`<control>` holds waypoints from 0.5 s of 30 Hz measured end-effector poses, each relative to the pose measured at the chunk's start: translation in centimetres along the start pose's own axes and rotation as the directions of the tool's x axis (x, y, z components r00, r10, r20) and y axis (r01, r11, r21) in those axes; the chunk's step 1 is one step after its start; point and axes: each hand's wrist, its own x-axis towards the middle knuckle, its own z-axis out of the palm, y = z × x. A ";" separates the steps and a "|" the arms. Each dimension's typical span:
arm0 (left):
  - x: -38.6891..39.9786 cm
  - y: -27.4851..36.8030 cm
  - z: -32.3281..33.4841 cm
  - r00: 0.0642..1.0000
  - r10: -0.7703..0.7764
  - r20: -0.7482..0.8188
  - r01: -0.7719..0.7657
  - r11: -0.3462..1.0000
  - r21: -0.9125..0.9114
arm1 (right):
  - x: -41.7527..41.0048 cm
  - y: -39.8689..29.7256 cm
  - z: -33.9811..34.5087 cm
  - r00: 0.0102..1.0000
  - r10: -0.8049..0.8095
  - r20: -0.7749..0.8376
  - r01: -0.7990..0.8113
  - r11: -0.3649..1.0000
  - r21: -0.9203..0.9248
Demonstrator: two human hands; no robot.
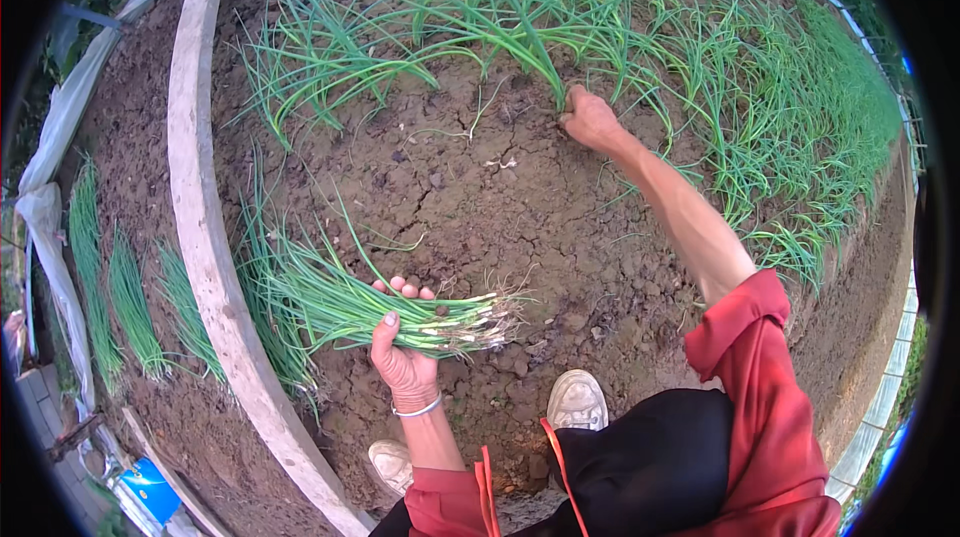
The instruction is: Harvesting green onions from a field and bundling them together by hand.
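Note:
A thick bunch of green onion seedlings [330, 304] lies across the palm of my left hand [409, 346], with the thumb and fingers wrapped round it. Its pale bases and thin roots point right, and its green leaves trail left over another bundle [259, 312] on the soil. Farther out, my right hand [591, 117] grips the base of a growing onion clump [551, 72] close to the ground. The fingertips there are partly hidden. Loose thin seedlings [474, 117] lie on the cracked soil [450, 199] left of that hand.
Standing onion plants [787, 109] spread densely over the right side. A long pale plank or beam [196, 162] crosses the bed at left. Beyond it lie several bundles of seedlings [135, 312]. Plastic sheeting [56, 214] edges the far left. My shoe [577, 400] rests on soil.

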 end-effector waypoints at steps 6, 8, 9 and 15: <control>-0.6 1.1 -0.4 1.000 0.014 -0.011 -0.015 1.000 -0.024 | -0.5 -1.3 0.8 0.996 -0.087 0.005 0.087 0.995 -0.039; -0.7 1.5 -0.1 1.000 0.010 -0.010 -0.010 0.999 -0.042 | -0.4 -1.4 1.2 0.997 -0.073 -0.024 0.070 0.993 -0.095; -0.6 1.4 -0.2 1.000 0.003 0.000 -0.003 0.999 -0.035 | -0.4 -1.5 1.3 0.996 -0.054 -0.065 0.044 0.987 -0.157; 0.0 0.9 -0.9 0.999 0.007 0.034 -0.004 0.997 -0.080 | 0.2 -0.1 0.7 0.994 -0.100 -0.038 0.093 0.981 -0.171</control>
